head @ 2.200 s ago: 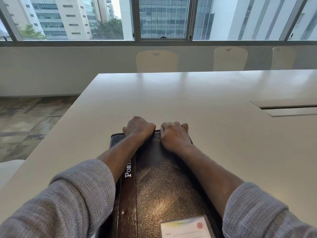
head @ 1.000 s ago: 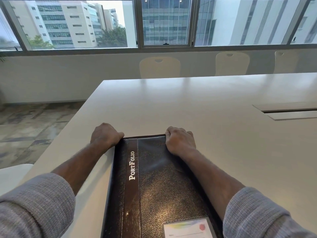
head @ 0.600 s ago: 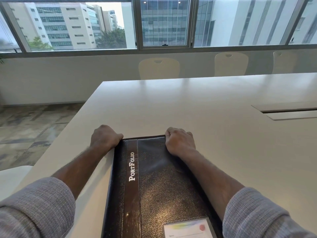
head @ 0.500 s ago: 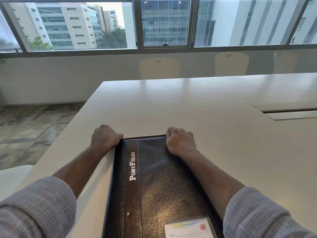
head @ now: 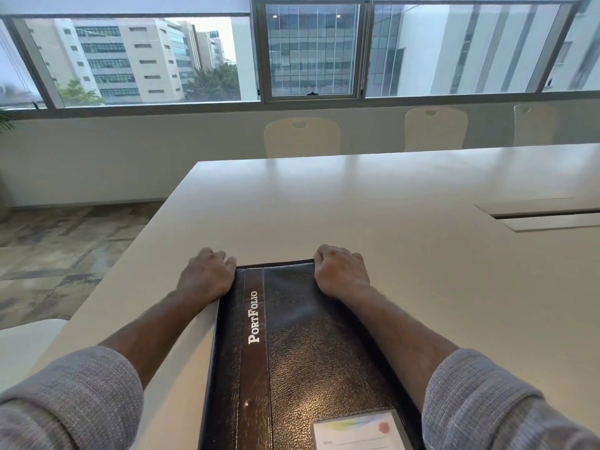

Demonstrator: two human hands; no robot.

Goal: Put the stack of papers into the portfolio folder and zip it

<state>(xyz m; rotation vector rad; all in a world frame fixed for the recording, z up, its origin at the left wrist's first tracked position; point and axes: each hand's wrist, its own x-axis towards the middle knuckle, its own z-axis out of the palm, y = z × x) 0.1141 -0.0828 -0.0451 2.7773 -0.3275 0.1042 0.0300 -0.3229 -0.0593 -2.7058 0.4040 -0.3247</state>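
Note:
The dark leather portfolio folder lies closed on the white table, spine band with "PortFolio" lettering toward the left. My left hand sits at the folder's far-left corner with fingers curled against the edge where the zip runs; the pull is hidden under it. At the far-right corner my right hand curls its fingers over the far edge and holds the folder down. No papers are visible.
A white label card is on the cover's near end. A cable hatch is set into the table at right. Three pale chairs stand behind the far edge. The table's left edge drops to the floor beside my left arm.
My left hand slid left along the folder's far edge from the middle to the far-left corner. In the last second both hands and the folder have stayed still.

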